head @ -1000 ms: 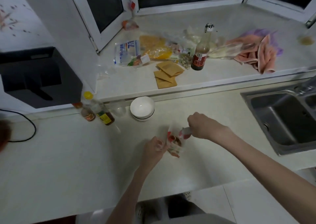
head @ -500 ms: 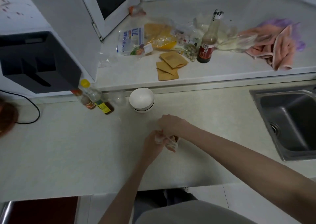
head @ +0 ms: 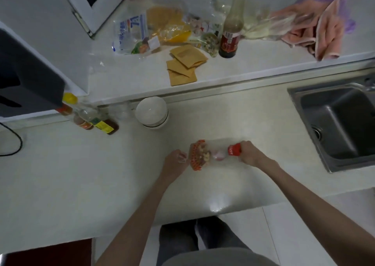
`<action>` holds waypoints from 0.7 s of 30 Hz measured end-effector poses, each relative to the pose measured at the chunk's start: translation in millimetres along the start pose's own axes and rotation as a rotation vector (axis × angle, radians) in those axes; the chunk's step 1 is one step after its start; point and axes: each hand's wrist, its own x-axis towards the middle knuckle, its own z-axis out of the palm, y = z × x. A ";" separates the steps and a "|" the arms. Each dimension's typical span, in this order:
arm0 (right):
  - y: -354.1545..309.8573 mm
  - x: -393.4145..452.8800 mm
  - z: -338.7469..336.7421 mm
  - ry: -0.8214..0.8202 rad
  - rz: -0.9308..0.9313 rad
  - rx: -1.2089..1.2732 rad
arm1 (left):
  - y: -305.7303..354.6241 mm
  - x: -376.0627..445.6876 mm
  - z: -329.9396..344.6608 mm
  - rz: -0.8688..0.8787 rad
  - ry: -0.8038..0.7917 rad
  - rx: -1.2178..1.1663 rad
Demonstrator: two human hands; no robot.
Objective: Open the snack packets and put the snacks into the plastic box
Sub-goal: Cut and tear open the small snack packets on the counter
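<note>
Snack packet (head: 197, 155) held low over the counter (head: 81, 174), centre-front, betw. both hands. Left hand (head: 176, 161) pinching the packet's left edge, fingers closed on the film; contents (nuts or similar, hard to tell) bunched at that end. Right hand (head: 248, 153) closed on a red strip (head: 233, 150), prob. the packet's top end. Whether already torn clear or joined by clear film: can't tell, stretch in betw. too blurry and see-through. Small pinkish bit (head: 218, 155) in that gap, unclear what.

Key relation: long axis of packet running left-right, roughly parallel to counter's front edge; mouth end facing right, toward the right hand; weight sitting at the left grip. So left hand is the carrier, right hand only on the strip.

Plastic box: not clearly id'd. Faint clear shape (head: 121, 110) beside the white bowl (head: 151, 111), back-left of the hands, could be it; can't confirm. If so, nearer the left hand, which suits since that hand has the load.

Judgement: opening step about done or nearly. Next needs strip let go, packet swung up-left w/ mouth tipped down over the box. Risk: mouth facing sideways now, pieces could spill onto counter if tilted early.

Sink (head: 334, 127) well off right, not involved.
</note>
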 end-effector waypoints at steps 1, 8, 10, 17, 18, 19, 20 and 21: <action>4.2 1.1 5.0 0.029 0.001 0.019 | 3.5 5.9 2.7 0.008 -0.009 0.009; 12.9 7.1 22.2 0.117 -0.008 0.139 | 15.5 43.4 22.3 -0.090 -0.102 0.064; 13.0 10.1 26.2 0.122 -0.052 0.191 | 16.0 50.1 26.8 -0.114 -0.127 0.072; 9.2 23.7 48.2 0.141 0.071 0.383 | 13.2 50.4 34.5 -0.106 -0.089 -0.025; 10.1 25.4 49.4 0.117 0.133 0.377 | 11.6 50.0 32.9 -0.096 -0.083 -0.019; 11.4 26.8 50.8 0.088 0.185 0.367 | 8.9 50.7 32.1 -0.096 -0.075 -0.003; 13.9 29.2 54.1 0.066 0.215 0.367 | 6.0 52.0 31.2 -0.094 -0.068 0.009; 15.8 32.3 57.4 0.051 0.224 0.374 | 3.8 52.9 30.1 -0.094 -0.059 0.016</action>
